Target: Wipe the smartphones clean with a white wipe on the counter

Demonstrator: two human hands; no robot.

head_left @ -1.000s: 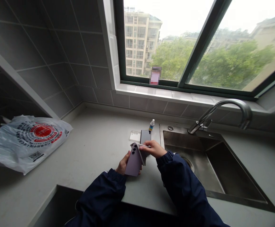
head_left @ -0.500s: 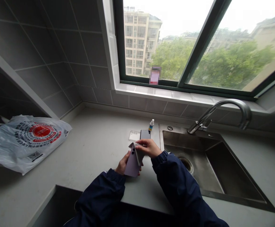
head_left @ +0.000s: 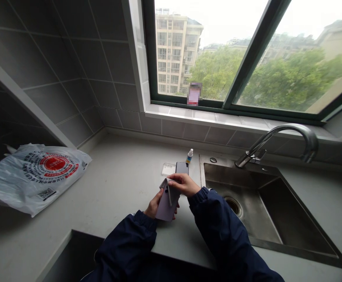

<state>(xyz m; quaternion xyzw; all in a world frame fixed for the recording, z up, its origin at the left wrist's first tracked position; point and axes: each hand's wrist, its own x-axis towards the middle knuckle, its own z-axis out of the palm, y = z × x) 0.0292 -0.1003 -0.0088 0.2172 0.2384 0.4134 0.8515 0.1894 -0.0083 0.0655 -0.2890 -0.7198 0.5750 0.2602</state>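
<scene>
A light purple phone is gripped by its sides in my left hand, its back with dark camera lenses turned up toward me. My right hand pinches a grey cloth, which lies over the phone's upper end and covers part of the lenses. Just beyond my hands a second, dark-screened phone lies on the counter, partly hidden by my right hand. Beside it on the left is a clear phone case. A small white-capped bottle stands behind the dark phone.
On the pale counter, a white plastic bag with red print lies at the left. A steel sink with a curved faucet is set in at the right. A window spans the back wall above a tiled sill.
The cloth in my right hand has shifted left over the phone's top and now covers more of the camera lenses. My left hand keeps its hold, and the view has moved slightly.
</scene>
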